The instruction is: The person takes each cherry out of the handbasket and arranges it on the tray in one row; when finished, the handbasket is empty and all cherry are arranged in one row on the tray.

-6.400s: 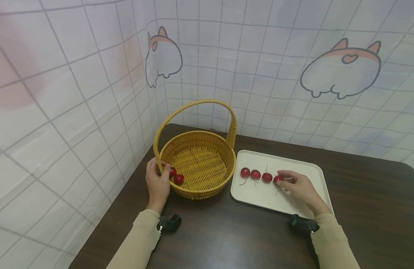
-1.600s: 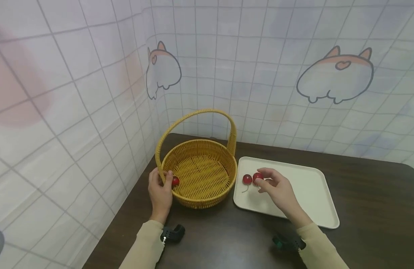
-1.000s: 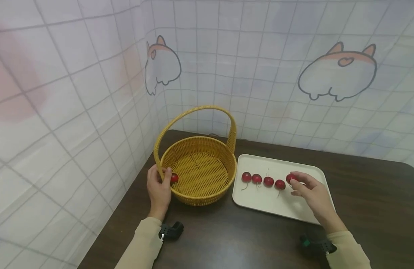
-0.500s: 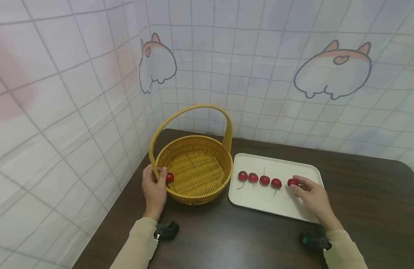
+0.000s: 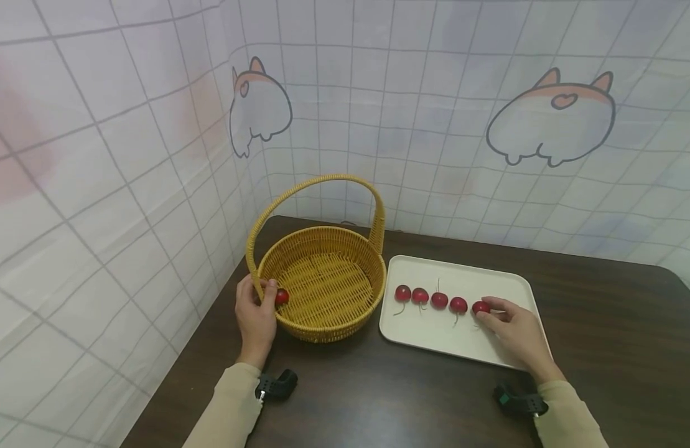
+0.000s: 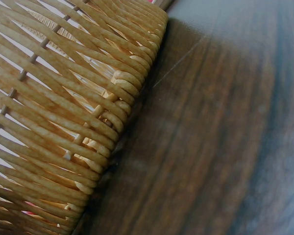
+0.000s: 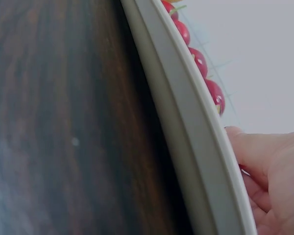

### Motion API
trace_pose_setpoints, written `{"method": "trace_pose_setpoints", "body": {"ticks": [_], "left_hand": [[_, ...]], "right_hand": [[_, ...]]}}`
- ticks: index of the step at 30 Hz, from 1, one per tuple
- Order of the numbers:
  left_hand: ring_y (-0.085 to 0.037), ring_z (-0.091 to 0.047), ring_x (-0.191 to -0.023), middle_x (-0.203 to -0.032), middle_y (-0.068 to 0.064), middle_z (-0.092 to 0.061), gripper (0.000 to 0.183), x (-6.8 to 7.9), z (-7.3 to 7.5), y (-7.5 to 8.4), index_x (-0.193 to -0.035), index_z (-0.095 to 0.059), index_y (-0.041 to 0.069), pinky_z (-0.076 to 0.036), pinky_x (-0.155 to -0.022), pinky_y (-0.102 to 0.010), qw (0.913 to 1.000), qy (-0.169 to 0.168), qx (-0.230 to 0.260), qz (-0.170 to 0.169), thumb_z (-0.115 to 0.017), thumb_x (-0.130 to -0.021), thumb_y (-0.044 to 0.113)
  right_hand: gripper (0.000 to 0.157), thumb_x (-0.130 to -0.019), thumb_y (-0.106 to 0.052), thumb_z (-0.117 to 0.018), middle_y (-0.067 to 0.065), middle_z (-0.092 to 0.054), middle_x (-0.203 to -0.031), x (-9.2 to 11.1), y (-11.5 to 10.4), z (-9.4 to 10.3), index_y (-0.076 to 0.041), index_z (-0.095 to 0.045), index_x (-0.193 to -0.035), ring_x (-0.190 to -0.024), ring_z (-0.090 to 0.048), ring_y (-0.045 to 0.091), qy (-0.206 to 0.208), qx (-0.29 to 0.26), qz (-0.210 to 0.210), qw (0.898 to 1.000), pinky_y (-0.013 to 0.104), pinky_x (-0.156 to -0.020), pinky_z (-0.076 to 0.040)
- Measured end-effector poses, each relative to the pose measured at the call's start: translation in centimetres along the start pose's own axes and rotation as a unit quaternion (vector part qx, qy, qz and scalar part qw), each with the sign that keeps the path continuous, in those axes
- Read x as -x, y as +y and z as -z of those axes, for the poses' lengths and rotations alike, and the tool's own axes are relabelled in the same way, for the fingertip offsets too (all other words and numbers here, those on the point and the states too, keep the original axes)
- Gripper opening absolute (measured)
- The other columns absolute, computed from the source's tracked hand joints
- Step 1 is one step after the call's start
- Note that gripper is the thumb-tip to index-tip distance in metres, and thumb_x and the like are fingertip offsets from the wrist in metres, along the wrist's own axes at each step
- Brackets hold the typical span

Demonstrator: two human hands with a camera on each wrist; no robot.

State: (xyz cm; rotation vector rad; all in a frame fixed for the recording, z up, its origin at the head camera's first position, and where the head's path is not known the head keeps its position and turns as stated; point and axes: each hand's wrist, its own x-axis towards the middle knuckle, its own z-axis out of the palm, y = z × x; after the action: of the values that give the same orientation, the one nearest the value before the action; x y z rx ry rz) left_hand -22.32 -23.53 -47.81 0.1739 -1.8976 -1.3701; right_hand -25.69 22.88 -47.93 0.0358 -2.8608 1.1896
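My left hand (image 5: 257, 315) grips the near-left rim of a yellow wicker basket (image 5: 330, 333), its thumb over the edge by the handle's base. Beside that thumb, inside the basket, lies one red cherry (image 5: 282, 297). In the left wrist view only the basket's woven side (image 6: 63, 98) and the table show. My right hand (image 5: 515, 330) pinches a red cherry (image 5: 481, 308) between thumb and fingers, low over the white tray (image 5: 434, 342). Left of it, several stemmed cherries (image 5: 439, 300) form a row. In the right wrist view the tray's rim hides the pinched cherry.
The basket and tray stand side by side on a dark wooden table (image 5: 372, 398). The basket's tall handle (image 5: 333, 178) arches over it. A patterned white curtain (image 5: 434, 124) hangs behind the table and along its left side.
Over the earlier frames, one cherry left the basket and joined the tray row's right end. My right hand, at the row's left part 1.6 s ago, moved right. Lately that cherry shifted slightly left.
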Motion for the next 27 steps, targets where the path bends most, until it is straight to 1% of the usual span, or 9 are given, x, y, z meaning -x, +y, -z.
{"method": "trace_pose_setpoints", "body": {"ticks": [7, 10, 12, 14, 17, 19, 21, 24, 27], "left_hand": [[-0.020, -0.051, -0.109, -0.122, -0.021, -0.053, 0.021, 0.0, 0.0, 0.2, -0.095, -0.058, 0.002, -0.040, -0.088, -0.035, 0.9999, -0.007, 0.002, 0.008, -0.063, -0.096, 0.022], [-0.019, -0.050, -0.106, -0.122, -0.022, -0.053, 0.020, 0.0, 0.0, 0.3, -0.095, -0.057, 0.002, -0.041, -0.086, -0.034, 0.9999, -0.009, 0.005, 0.011, -0.062, -0.096, 0.022], [-0.017, -0.050, -0.103, -0.121, -0.022, -0.053, 0.020, 0.0, 0.1, 0.3, -0.094, -0.058, 0.002, -0.040, -0.084, -0.032, 0.9999, -0.007, 0.008, 0.010, -0.062, -0.096, 0.022], [-0.020, -0.050, -0.102, -0.120, -0.025, -0.052, 0.020, 0.1, 0.1, 1.2, -0.094, -0.057, -0.001, -0.040, -0.083, -0.030, 0.9999, -0.005, 0.012, 0.011, -0.061, -0.097, 0.018], [-0.018, -0.050, -0.103, -0.120, -0.025, -0.052, 0.021, 0.1, 0.2, 1.2, -0.094, -0.057, -0.001, -0.040, -0.084, -0.030, 0.9999, -0.003, 0.009, 0.011, -0.061, -0.097, 0.019], [-0.019, -0.050, -0.104, -0.121, -0.026, -0.052, 0.021, 0.1, 0.2, 1.1, -0.095, -0.056, -0.001, -0.040, -0.085, -0.031, 0.9999, -0.005, 0.005, 0.013, -0.061, -0.097, 0.019], [-0.017, -0.050, -0.105, -0.122, -0.023, -0.052, 0.023, 0.0, 0.2, 0.1, -0.095, -0.057, 0.002, -0.040, -0.086, -0.033, 0.9999, -0.006, 0.000, 0.010, -0.062, -0.097, 0.024], [-0.018, -0.051, -0.105, -0.121, -0.022, -0.053, 0.023, 0.0, 0.1, 0.0, -0.095, -0.057, 0.002, -0.040, -0.086, -0.034, 0.9999, -0.006, -0.003, 0.008, -0.061, -0.097, 0.025], [-0.019, -0.051, -0.104, -0.120, -0.021, -0.053, 0.024, 0.1, 0.0, 0.0, -0.095, -0.057, 0.002, -0.040, -0.085, -0.034, 0.9999, -0.007, -0.005, 0.007, -0.061, -0.097, 0.025]], "right_hand": [[0.049, -0.093, -0.036, -0.065, 0.019, -0.067, -0.116, 0.0, 0.0, -0.2, -0.008, -0.059, -0.132, -0.096, -0.062, 0.027, 0.006, 0.010, 0.010, 1.000, 0.027, -0.070, -0.042], [0.049, -0.093, -0.036, -0.065, 0.019, -0.067, -0.114, -0.1, 0.0, -0.2, -0.008, -0.059, -0.133, -0.094, -0.060, 0.027, 0.006, 0.013, 0.010, 1.000, 0.029, -0.070, -0.042], [0.050, -0.093, -0.037, -0.065, 0.019, -0.066, -0.116, -0.2, 0.0, -0.3, -0.008, -0.058, -0.134, -0.095, -0.061, 0.027, 0.005, 0.013, 0.012, 1.000, 0.030, -0.072, -0.042], [0.051, -0.093, -0.036, -0.065, 0.020, -0.064, -0.120, -0.2, 0.0, -0.3, -0.008, -0.057, -0.135, -0.097, -0.060, 0.029, 0.006, 0.011, 0.016, 1.000, 0.031, -0.074, -0.043], [0.053, -0.093, -0.036, -0.066, 0.021, -0.062, -0.126, -0.2, 0.0, -0.3, -0.008, -0.055, -0.136, -0.100, -0.060, 0.030, 0.008, 0.007, 0.021, 1.000, 0.031, -0.076, -0.045], [0.053, -0.093, -0.036, -0.066, 0.021, -0.061, -0.127, -0.2, 0.0, -0.4, -0.008, -0.055, -0.137, -0.101, -0.059, 0.030, 0.008, 0.003, 0.021, 1.000, 0.031, -0.077, -0.045], [0.053, -0.092, -0.037, -0.067, 0.020, -0.061, -0.126, -0.3, 0.0, -0.4, -0.009, -0.055, -0.136, -0.101, -0.060, 0.030, 0.007, -0.001, 0.020, 1.000, 0.031, -0.077, -0.045], [0.054, -0.092, -0.036, -0.067, 0.020, -0.060, -0.127, -0.3, 0.1, -0.4, -0.009, -0.055, -0.136, -0.102, -0.060, 0.031, 0.007, -0.004, 0.019, 1.000, 0.034, -0.079, -0.044], [0.055, -0.092, -0.037, -0.067, 0.021, -0.060, -0.129, -0.2, 0.2, -0.4, -0.009, -0.054, -0.137, -0.102, -0.060, 0.030, 0.009, -0.004, 0.015, 1.000, 0.031, -0.077, -0.044]]}}
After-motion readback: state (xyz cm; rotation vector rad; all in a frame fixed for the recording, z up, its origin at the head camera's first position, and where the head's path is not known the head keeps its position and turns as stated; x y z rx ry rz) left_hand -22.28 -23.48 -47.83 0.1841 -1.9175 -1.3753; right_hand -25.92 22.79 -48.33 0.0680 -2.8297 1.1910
